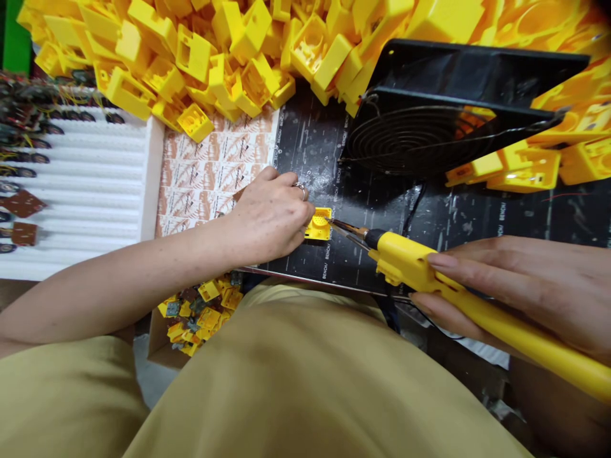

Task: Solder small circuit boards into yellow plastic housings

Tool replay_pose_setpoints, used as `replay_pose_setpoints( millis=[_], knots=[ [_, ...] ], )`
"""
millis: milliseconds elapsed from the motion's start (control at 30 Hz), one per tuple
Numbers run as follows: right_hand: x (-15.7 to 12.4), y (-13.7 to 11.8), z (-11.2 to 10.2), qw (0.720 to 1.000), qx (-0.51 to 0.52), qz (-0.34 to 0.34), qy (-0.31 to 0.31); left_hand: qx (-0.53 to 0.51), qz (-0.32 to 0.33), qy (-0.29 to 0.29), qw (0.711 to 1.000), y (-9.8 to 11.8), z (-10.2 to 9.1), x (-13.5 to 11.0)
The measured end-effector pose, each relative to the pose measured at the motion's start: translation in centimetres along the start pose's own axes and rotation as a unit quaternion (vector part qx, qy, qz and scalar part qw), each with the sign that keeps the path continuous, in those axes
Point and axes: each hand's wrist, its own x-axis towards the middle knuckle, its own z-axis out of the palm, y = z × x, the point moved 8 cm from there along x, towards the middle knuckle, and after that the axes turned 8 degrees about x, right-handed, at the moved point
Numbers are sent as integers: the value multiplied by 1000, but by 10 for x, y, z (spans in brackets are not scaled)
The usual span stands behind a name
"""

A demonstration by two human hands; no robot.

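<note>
My left hand [270, 213] is closed on a small yellow plastic housing [319, 224] and presses it down on the black bench mat [443, 216]. My right hand [520, 286] grips a yellow-handled soldering iron [429, 270]. Its metal tip [340, 227] touches the right side of the housing. A ring shows on one left finger.
A large heap of yellow housings [229, 57] fills the back of the bench. A black fan [429, 121] stands at the back right. A white ridged tray [81, 191] with circuit boards lies at the left, and a box of assembled yellow parts [200, 312] sits below the bench edge.
</note>
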Motion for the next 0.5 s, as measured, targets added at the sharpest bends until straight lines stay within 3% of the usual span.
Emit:
replay_pose_setpoints(
  millis=[367,500],
  knots=[
    [-1,1,0,1000,8,3,1,-32,-7,-31,999,-2,-2,-1],
    [-5,5,0,1000,20,6,17,-126,19,-47,991,-11,-1,-11]
  ],
)
